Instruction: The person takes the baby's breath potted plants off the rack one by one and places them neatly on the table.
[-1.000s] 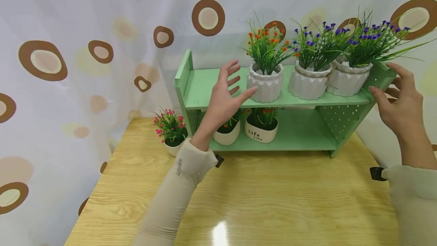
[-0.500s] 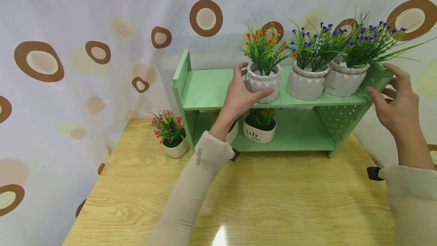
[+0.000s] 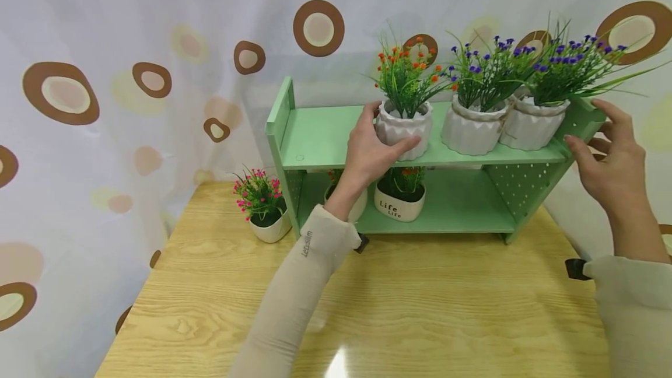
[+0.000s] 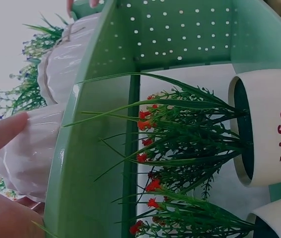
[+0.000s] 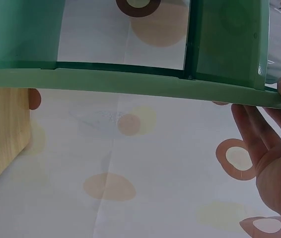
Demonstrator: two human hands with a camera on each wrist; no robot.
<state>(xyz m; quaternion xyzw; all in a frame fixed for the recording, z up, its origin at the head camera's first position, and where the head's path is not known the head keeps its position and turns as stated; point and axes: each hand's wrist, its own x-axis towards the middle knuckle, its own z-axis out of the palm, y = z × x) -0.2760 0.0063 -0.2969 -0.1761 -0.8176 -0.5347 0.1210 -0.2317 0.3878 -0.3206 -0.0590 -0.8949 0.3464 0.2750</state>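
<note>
On the top board of a green two-tier shelf (image 3: 322, 133), my left hand (image 3: 364, 150) grips a white ribbed flowerpot (image 3: 399, 128) with orange flowers, thumb across its front and fingers round its left side. The left wrist view shows the thumb on the white pot (image 4: 34, 153) too. Far right, my right hand (image 3: 616, 159) holds the upper end of the shelf's side panel. In the right wrist view the fingers (image 5: 252, 126) lie behind that green panel (image 5: 130, 83), thumb on the inner side. Two white pots (image 3: 472, 130) with purple flowers stand upright between the hands.
On the lower board sit a cream "Life" planter (image 3: 400, 206) and another planter, partly hidden by my left wrist. A pink-flowered pot (image 3: 270, 227) stands left of the shelf on the wooden table (image 3: 446, 302). A patterned curtain (image 3: 184, 10) hangs behind.
My left hand has moved right, from an open pose beside the orange-flowered pot to a grip round it. The right hand stays on the side panel.
</note>
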